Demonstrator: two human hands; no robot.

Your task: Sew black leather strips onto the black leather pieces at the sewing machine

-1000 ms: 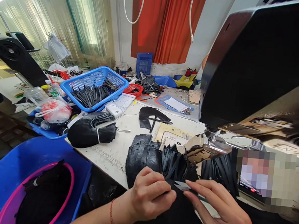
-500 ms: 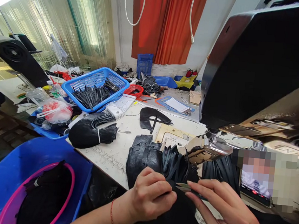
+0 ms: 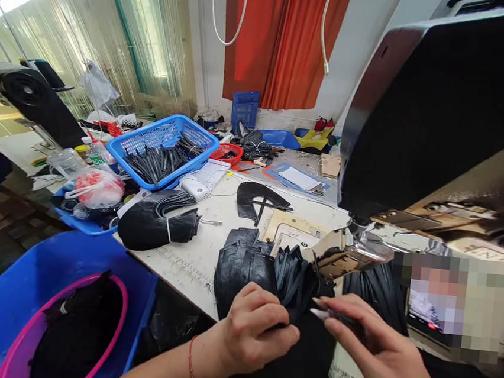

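Black fabric piece (image 3: pixel 307 360) is in work, low in the view, spread between both hands at the near side of the white tabletop (image 3: pixel 206 244). Left hand (image 3: pixel 259 326): fingers curled into a tight pinch on its upper edge; exact grip point hidden by the knuckles. Right hand (image 3: pixel 388 350): thumb and fingers closed around small thread snips (image 3: pixel 320 314), blade tips slightly parted, pointing toward the left hand, apart from the pinch. Progress, my read: mid-trim on this one piece; no cut end visible, so can't call it done. Pile of black leather-like pieces (image 3: pixel 242 265) sits just beyond the left hand, unbundled. One curved black bundle (image 3: pixel 150 230) is already tied with a white band; single curved piece (image 3: pixel 247 200) lies loose behind the pile. More black pieces (image 3: pixel 72 338) fill the pink-rimmed basin (image 3: pixel 121 307), lower left. Can't tell which of these are finished and which are waiting. Sewing machine (image 3: pixel 419 122) stands over the right side, neither hand touching it.
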